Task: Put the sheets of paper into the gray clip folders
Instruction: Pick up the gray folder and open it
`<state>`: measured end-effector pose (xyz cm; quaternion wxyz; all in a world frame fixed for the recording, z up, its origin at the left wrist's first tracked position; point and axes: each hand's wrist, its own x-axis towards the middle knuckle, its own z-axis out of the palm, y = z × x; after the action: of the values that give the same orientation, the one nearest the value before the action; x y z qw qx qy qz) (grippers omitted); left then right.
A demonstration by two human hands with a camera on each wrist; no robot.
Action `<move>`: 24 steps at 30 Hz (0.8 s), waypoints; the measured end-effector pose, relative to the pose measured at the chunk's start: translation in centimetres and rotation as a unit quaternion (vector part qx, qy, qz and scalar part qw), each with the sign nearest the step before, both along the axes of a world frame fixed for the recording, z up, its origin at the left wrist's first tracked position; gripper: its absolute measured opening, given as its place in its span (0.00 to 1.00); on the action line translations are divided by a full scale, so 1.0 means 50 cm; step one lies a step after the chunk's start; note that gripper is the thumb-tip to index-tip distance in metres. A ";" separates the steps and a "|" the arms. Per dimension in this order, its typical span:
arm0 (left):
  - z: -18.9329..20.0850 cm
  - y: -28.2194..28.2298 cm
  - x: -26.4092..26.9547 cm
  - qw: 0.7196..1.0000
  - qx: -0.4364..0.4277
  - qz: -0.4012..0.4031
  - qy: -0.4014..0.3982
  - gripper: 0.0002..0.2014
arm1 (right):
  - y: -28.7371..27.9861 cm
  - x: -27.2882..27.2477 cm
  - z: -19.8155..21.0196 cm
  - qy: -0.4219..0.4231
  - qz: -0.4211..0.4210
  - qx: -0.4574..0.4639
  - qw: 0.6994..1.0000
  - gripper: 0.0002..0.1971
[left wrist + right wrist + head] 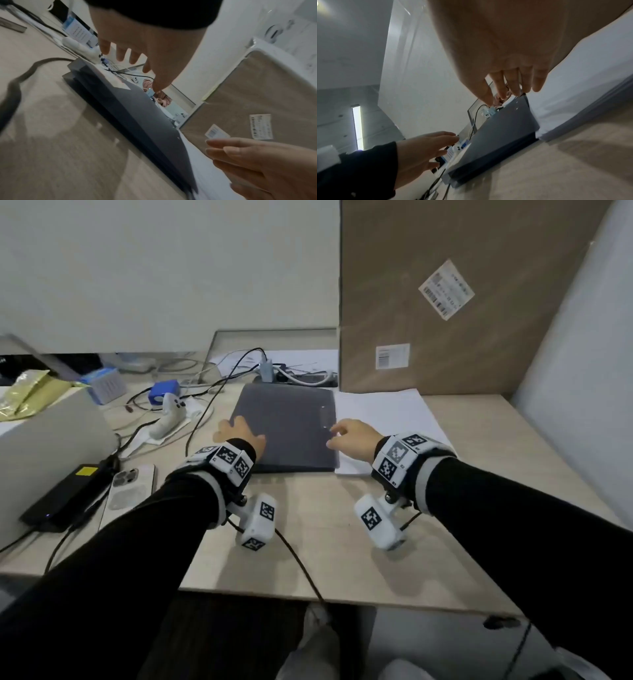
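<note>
A stack of closed gray clip folders [291, 422] lies flat in the middle of the table. Beside its right edge sits a stack of white paper sheets [390, 416]. My left hand [236, 430] is at the folders' near left edge, fingers straight and spread; in the left wrist view the left hand [135, 56] is above the folders [137, 115] and holds nothing. My right hand [337, 436] is over the top folder's right edge, fingers loosely bent and empty. In the right wrist view its fingertips [515, 88] hang just above the folders [496, 135] and paper [573, 94].
A tall cardboard box [462, 296] stands behind the paper at the back right. A power strip [298, 376] and cables lie behind the folders. On the left are a white controller [169, 416], a phone [132, 487], a black adapter [65, 498] and a white box [44, 446].
</note>
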<state>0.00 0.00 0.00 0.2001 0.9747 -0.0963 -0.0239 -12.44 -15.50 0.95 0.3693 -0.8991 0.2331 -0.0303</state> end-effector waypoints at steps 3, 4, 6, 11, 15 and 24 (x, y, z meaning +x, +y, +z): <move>-0.019 0.008 0.021 0.997 -0.021 0.073 0.034 0.30 | 0.021 0.037 -0.016 0.064 0.068 -0.024 0.995 0.31; -0.026 0.010 0.027 0.994 -0.036 0.085 0.057 0.31 | 0.033 0.041 -0.021 0.086 0.088 -0.027 0.992 0.33; -0.030 0.007 0.038 0.991 -0.056 0.086 0.089 0.30 | 0.049 0.054 -0.034 0.123 0.112 -0.051 0.985 0.33; 0.007 0.027 0.066 0.987 -0.097 0.104 0.076 0.21 | 0.064 0.060 -0.058 0.183 0.132 -0.096 0.969 0.36; 0.046 0.056 0.065 0.969 -0.171 0.105 0.145 0.18 | 0.061 0.060 -0.062 0.146 0.097 -0.069 0.982 0.36; 0.117 0.125 0.026 0.939 -0.323 0.072 0.098 0.24 | 0.070 -0.002 -0.016 -0.051 -0.020 0.040 0.998 0.27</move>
<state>1.31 6.25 5.84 0.5138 0.8548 -0.0085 -0.0723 -12.52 -12.02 0.16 0.4154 -0.8760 0.2334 -0.0741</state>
